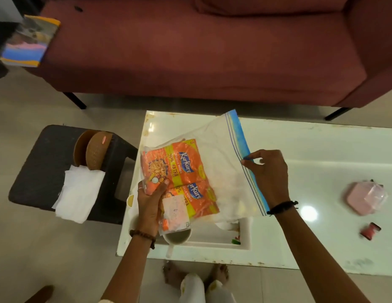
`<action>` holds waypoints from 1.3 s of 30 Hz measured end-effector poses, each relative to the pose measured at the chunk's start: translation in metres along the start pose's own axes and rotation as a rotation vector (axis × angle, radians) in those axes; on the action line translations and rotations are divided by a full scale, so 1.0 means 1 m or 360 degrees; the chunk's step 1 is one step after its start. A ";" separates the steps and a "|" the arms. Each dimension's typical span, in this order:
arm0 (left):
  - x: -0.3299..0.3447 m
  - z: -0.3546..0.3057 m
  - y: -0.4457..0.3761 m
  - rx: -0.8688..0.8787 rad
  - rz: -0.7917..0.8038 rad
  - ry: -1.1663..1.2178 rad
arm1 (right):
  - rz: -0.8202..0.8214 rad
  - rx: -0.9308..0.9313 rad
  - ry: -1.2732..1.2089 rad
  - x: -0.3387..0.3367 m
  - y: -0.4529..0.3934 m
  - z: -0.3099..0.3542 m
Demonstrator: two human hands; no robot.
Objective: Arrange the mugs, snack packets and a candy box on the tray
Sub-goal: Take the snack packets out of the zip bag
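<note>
A clear zip bag (221,154) with a blue seal strip is held up over the white table (322,149). Inside it lie two orange Kurkure snack packets (186,171). My left hand (150,204) grips the bag's lower corner together with the packets and a small pale packet (175,213). My right hand (269,171) pinches the blue seal edge. Below the bag, a white tray (245,232) sits on the table with a white mug (177,237) in it, partly hidden. The candy box cannot be told apart.
A dark stool (37,171) at the left carries brown coasters (94,149) and white napkins (79,193). A pink case (363,197) and a small red item (370,230) lie at the table's right. A maroon sofa (190,51) stands behind. My feet show under the table's near edge.
</note>
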State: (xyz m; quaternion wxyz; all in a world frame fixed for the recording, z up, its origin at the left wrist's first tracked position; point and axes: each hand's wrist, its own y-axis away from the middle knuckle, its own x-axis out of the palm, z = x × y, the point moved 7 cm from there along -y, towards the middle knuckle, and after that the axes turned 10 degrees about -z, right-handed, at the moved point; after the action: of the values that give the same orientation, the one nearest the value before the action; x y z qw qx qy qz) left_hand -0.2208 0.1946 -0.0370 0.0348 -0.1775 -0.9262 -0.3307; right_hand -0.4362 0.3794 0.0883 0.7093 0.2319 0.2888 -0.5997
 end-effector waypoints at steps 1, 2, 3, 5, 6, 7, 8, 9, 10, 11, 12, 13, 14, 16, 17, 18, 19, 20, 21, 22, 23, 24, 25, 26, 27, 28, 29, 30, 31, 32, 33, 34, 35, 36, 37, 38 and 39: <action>0.000 -0.002 0.000 0.0006 -0.0021 -0.0007 | -0.0044 -0.0148 0.0081 -0.004 0.000 0.009; -0.001 -0.003 -0.002 0.0014 -0.0045 -0.0014 | -0.0054 -0.0243 0.0121 -0.005 0.000 0.015; -0.002 -0.004 -0.005 0.0019 -0.0065 -0.0032 | -0.0005 -0.0238 0.0056 -0.003 0.000 0.017; -0.003 -0.002 -0.009 0.0006 -0.0081 -0.0063 | 0.0347 0.0268 -0.0520 0.010 0.001 0.010; -0.003 0.000 -0.010 -0.0016 -0.0075 -0.0064 | 0.0635 0.0643 -0.0948 0.023 0.008 0.009; -0.003 0.002 -0.011 -0.0049 -0.0056 -0.0053 | 0.0893 0.0977 -0.1329 0.032 0.016 0.012; -0.003 0.004 -0.011 -0.0093 -0.0018 -0.0026 | 0.1090 0.1209 -0.1574 0.037 0.023 0.016; -0.002 0.006 -0.011 -0.0147 0.0052 0.0005 | 0.1229 0.1346 -0.1715 0.039 0.029 0.019; 0.000 0.007 -0.010 -0.0203 0.0137 0.0032 | 0.1336 0.1377 -0.1756 0.043 0.033 0.022; 0.003 0.008 -0.008 -0.0248 0.0215 0.0042 | 0.1399 0.1335 -0.1674 0.048 0.034 0.023; 0.005 0.007 -0.007 -0.0277 0.0281 0.0041 | 0.1399 0.1215 -0.1458 0.052 0.034 0.021; 0.007 0.005 -0.005 -0.0297 0.0349 0.0033 | 0.1396 0.1074 -0.1168 0.056 0.034 0.020; 0.010 0.005 -0.003 -0.0309 0.0414 0.0015 | 0.1403 0.0934 -0.0870 0.061 0.035 0.018; 0.014 0.003 0.000 -0.0334 0.0503 -0.0054 | 0.1376 0.0634 -0.0508 0.071 0.036 0.023; 0.017 0.003 0.003 -0.0345 0.0535 -0.0081 | 0.1296 0.0474 -0.0512 0.074 0.034 0.032; 0.019 0.002 0.005 -0.0350 0.0565 -0.0099 | 0.1180 0.0330 -0.0589 0.077 0.032 0.039; 0.020 0.002 0.006 -0.0345 0.0582 -0.0108 | 0.1058 0.0206 -0.0647 0.078 0.030 0.044; 0.020 0.002 0.007 -0.0347 0.0581 -0.0114 | 0.0948 0.0105 -0.0635 0.077 0.028 0.046; 0.017 0.003 0.006 -0.0358 0.0567 -0.0113 | 0.0869 0.0036 -0.0575 0.076 0.028 0.049; 0.014 0.004 0.005 -0.0376 0.0549 -0.0118 | 0.0814 0.0013 -0.0518 0.076 0.026 0.049; 0.010 0.004 0.004 -0.0393 0.0541 -0.0129 | 0.0796 0.0022 -0.0534 0.076 0.025 0.050; 0.007 0.004 0.002 -0.0408 0.0544 -0.0144 | 0.0818 0.0048 -0.0631 0.075 0.026 0.051; 0.002 0.004 0.001 -0.0429 0.0558 -0.0152 | 0.0868 0.0101 -0.0790 0.078 0.027 0.053; -0.003 0.003 -0.002 -0.0452 0.0565 -0.0156 | 0.0915 0.0177 -0.0924 0.076 0.028 0.051; -0.009 0.002 -0.005 -0.0463 0.0554 -0.0158 | 0.0939 0.0269 -0.0970 0.074 0.028 0.047; -0.015 0.000 -0.009 -0.0460 0.0521 -0.0166 | 0.0909 0.0359 -0.0916 0.069 0.026 0.037; -0.022 0.000 -0.013 -0.0454 0.0481 -0.0175 | 0.0901 0.0462 -0.0899 0.065 0.025 0.027; -0.028 -0.001 -0.016 -0.0455 0.0452 -0.0172 | 0.0896 0.0499 -0.0899 0.060 0.022 0.021; -0.034 -0.001 -0.019 -0.0448 0.0445 -0.0142 | 0.0873 0.0449 -0.0887 0.054 0.016 0.020; -0.040 -0.003 -0.020 -0.0434 0.0438 -0.0085 | 0.0822 0.0318 -0.0802 0.047 0.009 0.021; -0.045 -0.005 -0.022 -0.0423 0.0403 -0.0007 | 0.0754 0.0205 -0.0707 0.040 0.002 0.021; -0.053 -0.006 -0.024 -0.0413 0.0332 0.0058 | 0.0667 0.0121 -0.0588 0.033 -0.005 0.019; -0.061 -0.007 -0.027 -0.0405 0.0251 0.0120 | 0.0591 0.0052 -0.0481 0.028 -0.012 0.016; -0.068 -0.008 -0.029 -0.0398 0.0177 0.0174 | 0.0520 -0.0003 -0.0386 0.022 -0.018 0.010; -0.075 -0.009 -0.030 -0.0383 0.0115 0.0216 | 0.0466 -0.0042 -0.0310 0.020 -0.024 0.005; -0.079 -0.011 -0.030 -0.0363 0.0072 0.0250 | 0.0421 -0.0087 -0.0239 0.018 -0.029 -0.001; -0.083 -0.011 -0.031 -0.0340 0.0047 0.0281 | 0.0396 -0.0136 -0.0160 0.018 -0.033 -0.004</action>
State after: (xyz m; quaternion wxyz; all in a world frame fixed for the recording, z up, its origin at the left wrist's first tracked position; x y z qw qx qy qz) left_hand -0.1548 0.1399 -0.0618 0.1020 -0.1641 -0.8763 -0.4414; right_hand -0.4671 0.3638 0.0733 0.8011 0.2051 0.2473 -0.5050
